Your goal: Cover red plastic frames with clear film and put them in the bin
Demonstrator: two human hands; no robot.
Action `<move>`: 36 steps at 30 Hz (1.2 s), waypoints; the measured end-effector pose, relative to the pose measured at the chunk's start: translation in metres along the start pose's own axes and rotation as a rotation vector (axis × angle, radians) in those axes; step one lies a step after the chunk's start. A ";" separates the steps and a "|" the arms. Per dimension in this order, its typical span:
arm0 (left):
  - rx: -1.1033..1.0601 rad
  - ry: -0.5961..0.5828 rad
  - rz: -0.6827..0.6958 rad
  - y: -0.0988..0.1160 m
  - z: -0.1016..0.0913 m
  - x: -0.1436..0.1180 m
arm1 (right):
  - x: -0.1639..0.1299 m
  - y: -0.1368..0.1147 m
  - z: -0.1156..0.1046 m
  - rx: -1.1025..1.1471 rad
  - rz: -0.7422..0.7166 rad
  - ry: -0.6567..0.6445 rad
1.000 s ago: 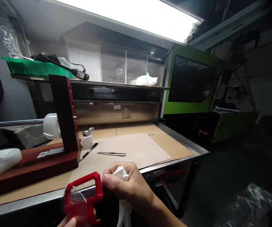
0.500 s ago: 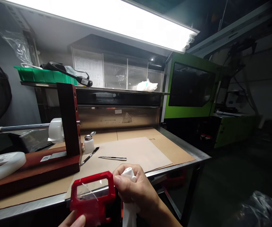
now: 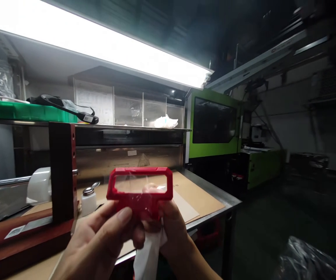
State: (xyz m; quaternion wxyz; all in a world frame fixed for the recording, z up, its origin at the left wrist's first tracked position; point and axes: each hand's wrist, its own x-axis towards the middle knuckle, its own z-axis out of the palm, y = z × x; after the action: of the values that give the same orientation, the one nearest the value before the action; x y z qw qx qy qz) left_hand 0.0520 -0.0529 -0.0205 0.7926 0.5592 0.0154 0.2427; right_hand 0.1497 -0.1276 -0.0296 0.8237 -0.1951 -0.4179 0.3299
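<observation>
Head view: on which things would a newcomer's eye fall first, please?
First, the red frame, held by the left hand just below centre, with the right hand and a white cloth partly behind it. Next, the glaring lamp, slanting down from the upper left. Then the green machine beyond the bench, right of centre, bright against the darkness.

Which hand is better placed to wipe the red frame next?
Probably the right hand: it has the white cloth, right by the red frame. The left hand is gripping the frame, so it seems better for steadying.
</observation>
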 end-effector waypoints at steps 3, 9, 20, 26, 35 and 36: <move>0.084 -0.093 0.132 0.022 0.017 0.017 | 0.018 -0.015 0.004 0.013 -0.081 -0.083; 0.128 -0.259 0.292 0.058 0.044 0.030 | 0.049 -0.046 0.020 -0.037 -0.189 -0.142; 0.165 -0.260 0.484 0.088 0.046 0.041 | 0.078 -0.066 0.037 -0.171 -0.289 -0.301; 0.208 -0.203 0.520 0.098 0.046 0.036 | 0.088 -0.073 0.047 -0.204 -0.294 -0.379; 0.193 -0.199 0.538 0.104 0.047 0.032 | 0.090 -0.071 0.049 -0.304 -0.322 -0.353; 0.186 -0.209 0.542 0.104 0.048 0.032 | 0.090 -0.071 0.050 -0.318 -0.327 -0.350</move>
State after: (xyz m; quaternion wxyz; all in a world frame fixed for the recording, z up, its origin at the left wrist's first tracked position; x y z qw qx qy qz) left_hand 0.0562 -0.0550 0.0982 0.6417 0.6350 -0.1937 0.3841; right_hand 0.1753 -0.1122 0.0917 0.7403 -0.1920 -0.6263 0.1514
